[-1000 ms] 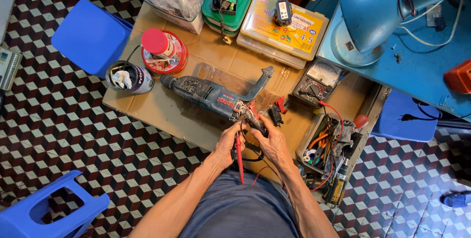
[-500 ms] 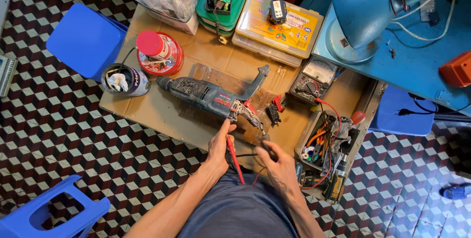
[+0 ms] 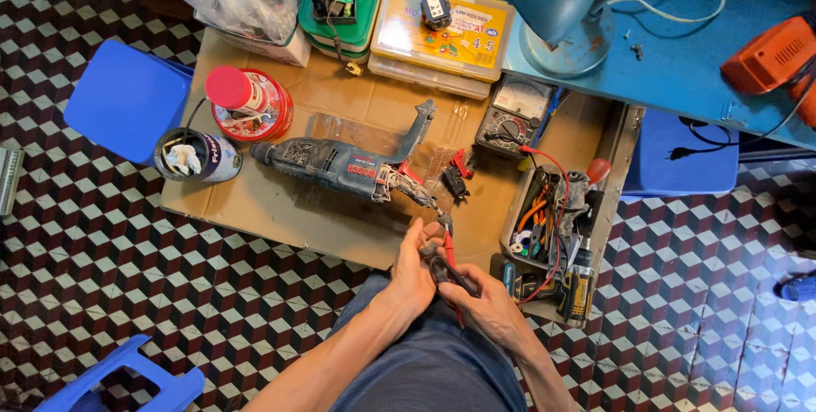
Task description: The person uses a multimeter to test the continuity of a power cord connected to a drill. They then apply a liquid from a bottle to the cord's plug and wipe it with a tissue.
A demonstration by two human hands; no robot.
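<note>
— what's he got there?
— left hand (image 3: 414,272) and right hand (image 3: 481,300) both clamped on red pliers (image 3: 448,261), tips just past his fingers, at the wires trailing from the drill (image 3: 340,161).
— i'd say squeeze slow, wires kept taut.

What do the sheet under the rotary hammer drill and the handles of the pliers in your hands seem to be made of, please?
The sheet looks like plain brown cardboard: matt, with fold creases and soft edges. The handles of the pliers, held between the left hand and right hand, look like red plastic or rubber sleeves, probably over metal; the finish is too small to tell.
</note>
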